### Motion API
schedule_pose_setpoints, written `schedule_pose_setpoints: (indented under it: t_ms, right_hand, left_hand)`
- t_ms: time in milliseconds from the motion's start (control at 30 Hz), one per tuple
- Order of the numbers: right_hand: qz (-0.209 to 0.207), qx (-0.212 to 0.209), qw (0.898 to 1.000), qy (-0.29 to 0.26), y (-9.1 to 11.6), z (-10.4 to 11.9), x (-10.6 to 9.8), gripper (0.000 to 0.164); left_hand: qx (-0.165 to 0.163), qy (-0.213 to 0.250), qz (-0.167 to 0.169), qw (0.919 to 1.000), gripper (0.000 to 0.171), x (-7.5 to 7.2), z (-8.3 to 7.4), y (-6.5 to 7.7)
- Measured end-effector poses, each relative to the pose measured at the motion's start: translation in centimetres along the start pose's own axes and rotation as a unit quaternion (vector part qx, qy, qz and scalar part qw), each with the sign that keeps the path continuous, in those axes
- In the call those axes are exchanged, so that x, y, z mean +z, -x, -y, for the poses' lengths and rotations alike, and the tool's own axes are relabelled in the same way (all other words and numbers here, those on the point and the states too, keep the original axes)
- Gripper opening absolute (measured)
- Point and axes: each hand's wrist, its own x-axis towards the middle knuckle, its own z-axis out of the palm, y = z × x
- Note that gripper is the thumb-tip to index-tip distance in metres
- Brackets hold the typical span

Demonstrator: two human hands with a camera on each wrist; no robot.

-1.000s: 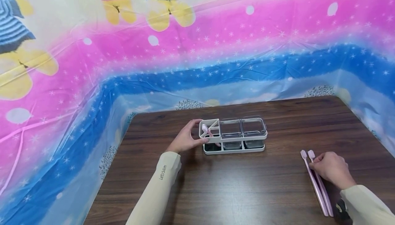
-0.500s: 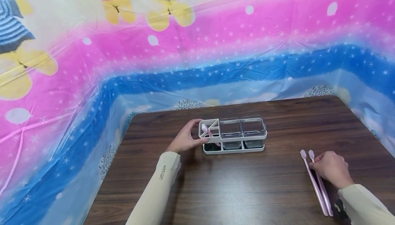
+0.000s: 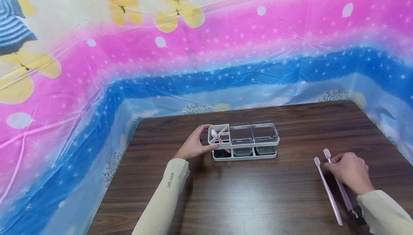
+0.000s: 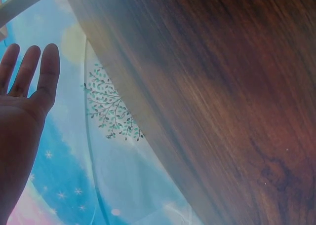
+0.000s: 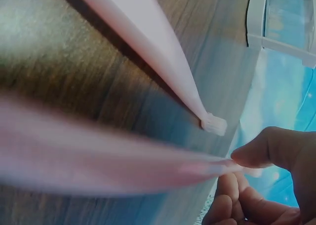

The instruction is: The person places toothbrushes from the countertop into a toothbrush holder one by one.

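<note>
In the head view, a white toothbrush holder (image 3: 255, 144) stands on the table with a pink toothbrush (image 3: 214, 134) leaning in its left compartment. My left hand (image 3: 193, 145) grips the holder's left end, thumb at the front rim and fingers behind. Over to the right, my right hand (image 3: 350, 172) pinches a second pink toothbrush (image 3: 344, 196) just below its head. A third pink toothbrush (image 3: 329, 192) lies on the table to the left of the held one. The right wrist view shows thumb and fingertips meeting on the held toothbrush (image 5: 108, 158), whose handle slants close to the camera.
Two clear cups (image 3: 241, 134) sit in the middle and right compartments of the holder. The dark wooden table (image 3: 258, 195) has its back edge against a pink and blue patterned cloth (image 3: 226, 48). A black strap (image 3: 358, 216) shows by the right sleeve.
The right-hand toothbrush has shifted up and a little right with my right hand, opening a gap from the toothbrush beside it. The left hand and the holder have not moved.
</note>
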Motion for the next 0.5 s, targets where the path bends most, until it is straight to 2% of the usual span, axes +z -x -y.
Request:
schedule_pose_setpoints:
  t_ms: [267,500]
  right_hand:
    - [-0.025,-0.003,1.000,-0.008,0.0,0.6,-0.5,0.022]
    - [-0.047,-0.022,0.999,-0.013,-0.4,2.3,-1.7,0.022]
  left_hand:
    - [-0.004,0.005,0.001,1.0000,0.081,0.0,-0.1,0.0]
    - [-0.002,0.005,0.001,1.0000,0.082,-0.1,-0.2,0.1]
